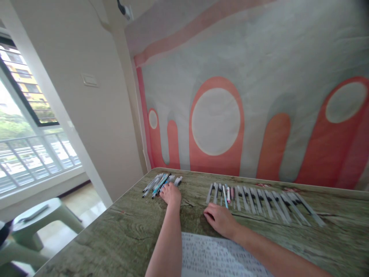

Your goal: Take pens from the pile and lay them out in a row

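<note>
My left hand (172,193) reaches into a loose pile of pens (156,184) at the back left of the table. Its fingers are bent down and closed on a pen there, which they mostly cover. My right hand (221,220) lies on the table just in front of a row of pens. Its fingers are curled in and I see nothing in them. Most pens in the row (250,200) are clear with dark parts, laid side by side and slanting. A light blue pen (225,197) and a pink-and-white pen (228,194) lie near its left end.
A handwritten sheet of paper (213,256) lies under my right forearm at the front. The wood-grain table (123,234) meets a wall covering with red shapes (216,161) at the back. Pale green stools (47,215) stand on the floor to the left, below a window.
</note>
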The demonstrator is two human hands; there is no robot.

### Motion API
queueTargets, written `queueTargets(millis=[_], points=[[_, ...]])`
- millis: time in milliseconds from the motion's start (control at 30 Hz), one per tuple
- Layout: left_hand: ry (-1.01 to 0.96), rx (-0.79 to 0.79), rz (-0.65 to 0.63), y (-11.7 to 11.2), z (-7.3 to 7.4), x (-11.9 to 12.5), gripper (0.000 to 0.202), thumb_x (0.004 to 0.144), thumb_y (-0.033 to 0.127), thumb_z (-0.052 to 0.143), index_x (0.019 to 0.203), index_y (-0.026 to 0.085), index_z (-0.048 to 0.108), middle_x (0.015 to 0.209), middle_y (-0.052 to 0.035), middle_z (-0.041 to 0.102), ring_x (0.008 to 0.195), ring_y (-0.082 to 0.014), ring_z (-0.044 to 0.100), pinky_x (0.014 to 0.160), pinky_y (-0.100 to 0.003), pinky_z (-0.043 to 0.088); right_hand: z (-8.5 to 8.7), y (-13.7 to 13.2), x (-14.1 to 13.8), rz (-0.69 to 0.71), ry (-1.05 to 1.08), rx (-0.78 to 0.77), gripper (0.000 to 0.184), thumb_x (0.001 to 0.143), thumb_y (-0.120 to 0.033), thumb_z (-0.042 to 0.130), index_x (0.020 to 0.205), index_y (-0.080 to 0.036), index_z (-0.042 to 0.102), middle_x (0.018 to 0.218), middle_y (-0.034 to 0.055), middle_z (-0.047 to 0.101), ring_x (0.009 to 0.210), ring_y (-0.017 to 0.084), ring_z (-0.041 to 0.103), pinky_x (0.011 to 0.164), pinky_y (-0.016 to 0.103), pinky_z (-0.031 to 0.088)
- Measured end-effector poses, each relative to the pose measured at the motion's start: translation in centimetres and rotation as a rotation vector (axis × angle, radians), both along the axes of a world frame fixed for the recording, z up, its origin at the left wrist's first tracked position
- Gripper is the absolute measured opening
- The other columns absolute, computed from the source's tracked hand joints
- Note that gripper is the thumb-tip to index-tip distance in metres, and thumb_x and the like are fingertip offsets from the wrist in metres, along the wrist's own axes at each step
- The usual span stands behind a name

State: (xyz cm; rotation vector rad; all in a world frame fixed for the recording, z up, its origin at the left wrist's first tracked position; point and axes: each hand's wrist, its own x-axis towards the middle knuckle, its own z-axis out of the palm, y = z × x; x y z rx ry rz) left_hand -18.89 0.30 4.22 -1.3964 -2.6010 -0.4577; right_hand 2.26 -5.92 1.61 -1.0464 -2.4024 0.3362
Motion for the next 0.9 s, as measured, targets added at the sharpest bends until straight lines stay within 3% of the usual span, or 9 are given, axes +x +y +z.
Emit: queueTargets(millis=[267, 633, 900], points=[[0.0, -0.031, -0.1, 0.0, 0.4, 1.1, 0.033, 0.079, 0.032, 0.037, 0.099, 0.014, 0.057, 0.109, -0.0181, 0.052, 0.103, -0.0304, 0.045, 0.081, -0.042, 0.031, -0.1, 0.3, 0.1, -0.001, -0.009, 0.007, 0.023, 0.083, -0.024, 0.038, 0.081, -0.02, 0.061, 0.081, 0.0023, 0.058, 0.077, 0.012, 0.055, 0.066, 0.02, 0.036], [0.027, -0.014, -0.102, 0.9, -0.6, 1.2, 0.033, 0.077, 0.033, 0.039, 0.1, 0.012, 0.053, 0.107, -0.0172, 0.052, 0.101, -0.029, 0.047, 0.079, -0.04, 0.036, -0.2, 0.4, 0.1, -0.009, -0.025, 0.01, 0.024, 0.084, -0.025, 0.038, 0.081, -0.02, 0.061, 0.082, 0.0021, 0.059, 0.078, 0.012, 0.055, 0.066, 0.02, 0.035], [-0.037, -0.065, -0.122, 1.5, -0.4, 0.9, 0.034, 0.076, 0.033, 0.041, 0.1, 0.012, 0.053, 0.107, -0.018, 0.053, 0.101, -0.0283, 0.049, 0.075, -0.037, 0.04, 0.1, 0.3, 0.2, -0.021, -0.061, 0.016, 0.025, 0.084, -0.026, 0.037, 0.082, -0.02, 0.061, 0.083, 0.0022, 0.059, 0.079, 0.012, 0.055, 0.066, 0.02, 0.035]])
